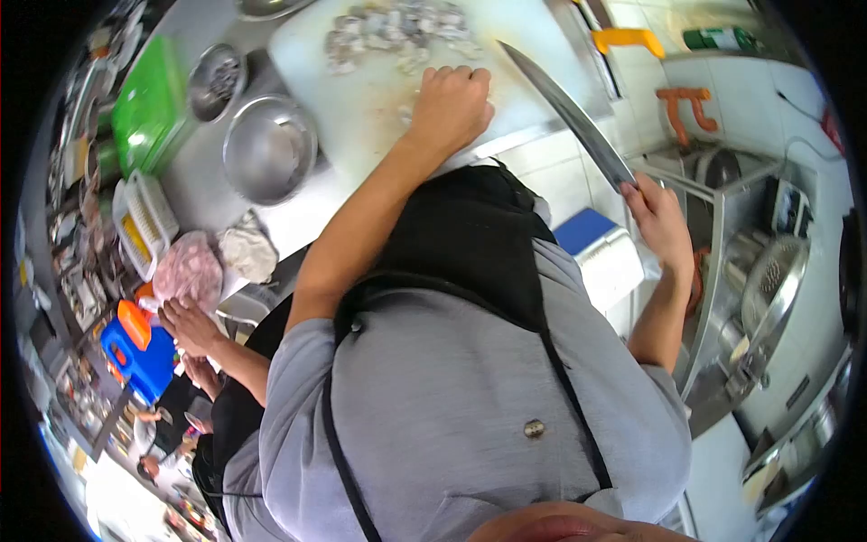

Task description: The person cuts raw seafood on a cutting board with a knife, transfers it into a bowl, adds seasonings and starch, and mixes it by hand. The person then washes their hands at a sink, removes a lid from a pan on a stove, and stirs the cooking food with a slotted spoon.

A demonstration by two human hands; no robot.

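My right hand (659,221) grips a large kitchen knife (569,113) by its handle, off the right side of the white cutting board (361,117). The long blade slants up and left, its tip over the board's right part. My left hand (452,108) is closed over the near part of the board, fingers curled under. Whatever lies inside them is hidden. Just beyond it, a pile of greyish-white chopped pieces (397,32), possibly seafood, spreads across the far part of the board. Small scraps lie by my left wrist.
Left of the board stand a steel bowl (271,149), a smaller bowl (217,81) with bits inside and a green tray (149,99). A co-worker's hands (190,325) are near a pink bag (188,271). At right are a metal rack (713,271) and a blue-and-white box (601,253).
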